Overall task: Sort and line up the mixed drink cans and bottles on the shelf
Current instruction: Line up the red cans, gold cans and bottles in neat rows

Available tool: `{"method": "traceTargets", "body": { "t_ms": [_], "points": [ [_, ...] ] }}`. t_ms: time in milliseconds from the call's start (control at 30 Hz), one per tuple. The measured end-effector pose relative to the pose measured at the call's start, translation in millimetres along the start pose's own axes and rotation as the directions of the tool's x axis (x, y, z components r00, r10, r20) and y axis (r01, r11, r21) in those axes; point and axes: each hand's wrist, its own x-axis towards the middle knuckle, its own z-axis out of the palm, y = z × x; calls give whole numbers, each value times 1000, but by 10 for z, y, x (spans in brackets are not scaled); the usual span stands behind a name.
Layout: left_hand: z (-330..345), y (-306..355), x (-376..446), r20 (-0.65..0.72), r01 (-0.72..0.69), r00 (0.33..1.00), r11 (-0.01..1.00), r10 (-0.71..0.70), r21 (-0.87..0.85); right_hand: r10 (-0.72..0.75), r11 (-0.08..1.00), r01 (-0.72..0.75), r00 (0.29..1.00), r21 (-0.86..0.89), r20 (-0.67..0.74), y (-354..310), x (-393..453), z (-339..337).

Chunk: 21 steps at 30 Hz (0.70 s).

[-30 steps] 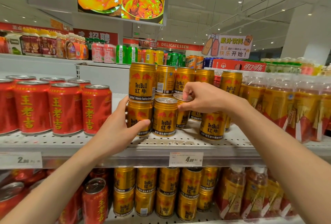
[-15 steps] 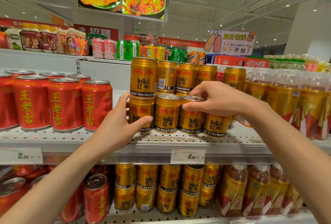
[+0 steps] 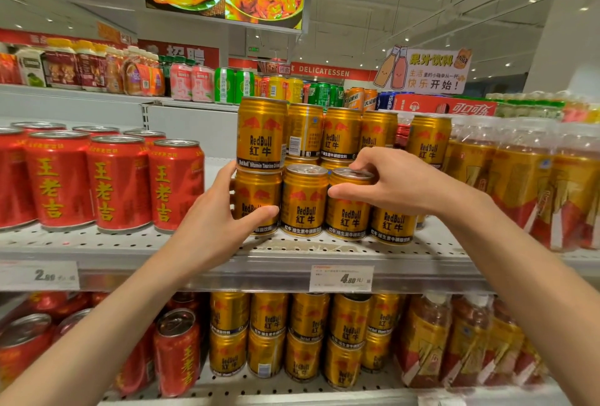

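Gold Red Bull cans fill the middle of the perforated white shelf (image 3: pixel 130 245), a front row of four standing along its edge. The left hand (image 3: pixel 214 227) is wrapped around the leftmost front can (image 3: pixel 258 191), thumb across the label and fingers behind it; a second gold can (image 3: pixel 261 134) is stacked upright on top of that one. The right hand (image 3: pixel 399 183) is closed on the third front can (image 3: pixel 347 215), thumb on its near side just under the rim and fingers curled over the lid. Between the two gripped cans stands a free front can (image 3: pixel 304 201), touching both neighbours. A fourth front can (image 3: pixel 393 225) sits just right of the held one, partly hidden under the right wrist. Behind the front row more gold cans stand two high.

Left of the gold group, set slightly apart, a block of red Wang Lao Ji cans (image 3: pixel 120 183) stands upright in rows. To the right are shrink-wrapped tea bottles (image 3: pixel 519 184). On the shelf's front rail a price tag (image 3: pixel 341 278) reads 4.80. Below it, a lower shelf holds more gold cans stacked two high, with tilted red cans at the left.
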Motion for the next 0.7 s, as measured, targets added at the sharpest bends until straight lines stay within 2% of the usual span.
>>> {"method": "traceTargets", "body": {
  "t_ms": [67, 133, 233, 300, 367, 467, 500, 567, 633, 700],
  "points": [
    [2, 12, -8, -10, -28, 1000, 999, 28, 33, -15, 1000, 15, 1000, -4, 11, 9, -37, -2],
    [9, 34, -18, -27, -40, 999, 998, 41, 56, -29, 997, 27, 999, 66, 27, 51, -69, -36],
    [20, 44, -53, -107, -25, 994, 999, 30, 41, -73, 975, 82, 996, 205, -51, 194, -93, -154],
    [20, 55, -93, -201, -51, 978, 998, 54, 24, -63, 970, 84, 993, 229, -100, 346, -120, -274],
    [32, 85, -132, -299, -131, 941, 984, 161, 117, -40, 979, 59, 994, 195, -101, 521, -153, -386],
    [122, 271, -141, -398, -291, 812, 887, 427, 357, 2, 994, 0, 1000, 109, -12, 740, -196, -491],
    [168, 377, -128, -384, -339, 780, 850, 494, 403, 5, 998, -7, 999, 62, 32, 780, -197, -494],
    [299, 621, -61, -283, -435, 762, 784, 583, 443, 5, 1000, -2, 993, -23, 120, 810, -203, -469],
    [462, 849, 54, -100, -519, 772, 713, 628, 471, 6, 1000, -2, 984, -25, 176, 823, -210, -422],
    [623, 1059, 202, 95, -550, 806, 678, 585, 488, -7, 1000, 9, 986, -14, 165, 857, -191, -362]
  ]
}}
